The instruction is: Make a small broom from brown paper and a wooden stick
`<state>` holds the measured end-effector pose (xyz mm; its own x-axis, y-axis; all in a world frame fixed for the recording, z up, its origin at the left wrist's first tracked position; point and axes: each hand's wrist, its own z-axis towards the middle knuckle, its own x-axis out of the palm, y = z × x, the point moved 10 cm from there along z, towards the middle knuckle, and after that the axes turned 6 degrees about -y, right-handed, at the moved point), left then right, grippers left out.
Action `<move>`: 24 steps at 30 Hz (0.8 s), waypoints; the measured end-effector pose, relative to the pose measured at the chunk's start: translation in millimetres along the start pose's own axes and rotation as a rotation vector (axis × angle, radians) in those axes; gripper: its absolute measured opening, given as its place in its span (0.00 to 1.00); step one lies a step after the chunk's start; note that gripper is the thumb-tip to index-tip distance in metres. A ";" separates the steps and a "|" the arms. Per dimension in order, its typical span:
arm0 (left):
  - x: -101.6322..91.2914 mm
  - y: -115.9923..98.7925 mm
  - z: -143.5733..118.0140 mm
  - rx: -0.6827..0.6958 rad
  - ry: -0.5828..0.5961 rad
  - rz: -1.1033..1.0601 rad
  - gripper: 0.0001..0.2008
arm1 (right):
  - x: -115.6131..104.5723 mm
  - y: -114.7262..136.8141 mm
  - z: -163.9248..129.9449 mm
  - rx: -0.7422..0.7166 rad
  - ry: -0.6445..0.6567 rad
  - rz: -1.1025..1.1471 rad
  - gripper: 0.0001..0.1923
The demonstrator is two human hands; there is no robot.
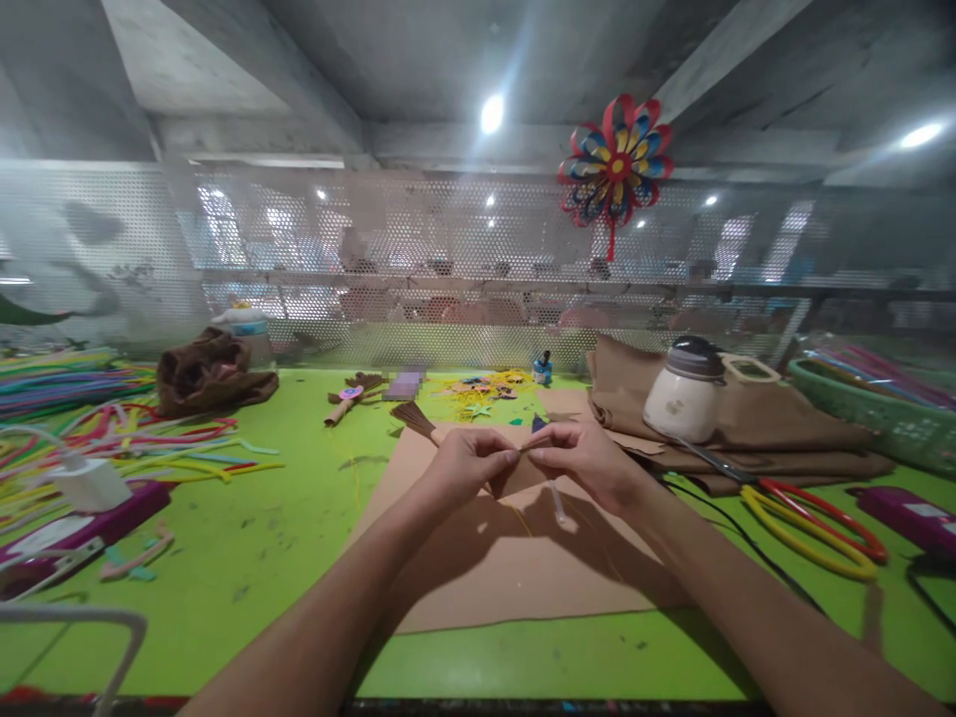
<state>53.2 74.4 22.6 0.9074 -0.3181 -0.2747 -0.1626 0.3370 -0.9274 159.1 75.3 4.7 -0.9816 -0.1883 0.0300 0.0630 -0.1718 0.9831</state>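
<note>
Brown paper-fringe broom stick point(429, 426) lies level between our pinching left hand point(467, 466) and right hand point(587, 460), brush end leftward.

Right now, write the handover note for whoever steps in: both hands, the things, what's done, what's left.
Left hand: fingers pinched on one end of a small thin brown piece.
Right hand: pinches the other end; a thin clear strand hangs below it.
Both hands are above a brown sheet on the green table.
A small brown broom lies at the sheet's far edge, another further back.
Done: two small brooms look made.
Left: the piece in hand looks unfinished.
</note>
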 end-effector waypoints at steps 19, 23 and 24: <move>-3.9 2.7 2.0 0.067 -0.042 0.077 0.08 | -6.1 0.0 1.9 -0.019 -0.034 -0.001 0.08; -3.1 4.3 2.7 0.054 -0.028 0.031 0.06 | -10.5 4.4 2.3 -0.050 -0.033 -0.049 0.08; -2.5 5.0 2.5 0.042 -0.019 0.001 0.06 | -10.8 5.3 2.5 -0.059 -0.025 -0.056 0.08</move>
<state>51.2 79.2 19.3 0.9145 -0.3013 -0.2701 -0.1472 0.3741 -0.9156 169.7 78.8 10.0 -0.9881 -0.1525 -0.0197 0.0174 -0.2377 0.9712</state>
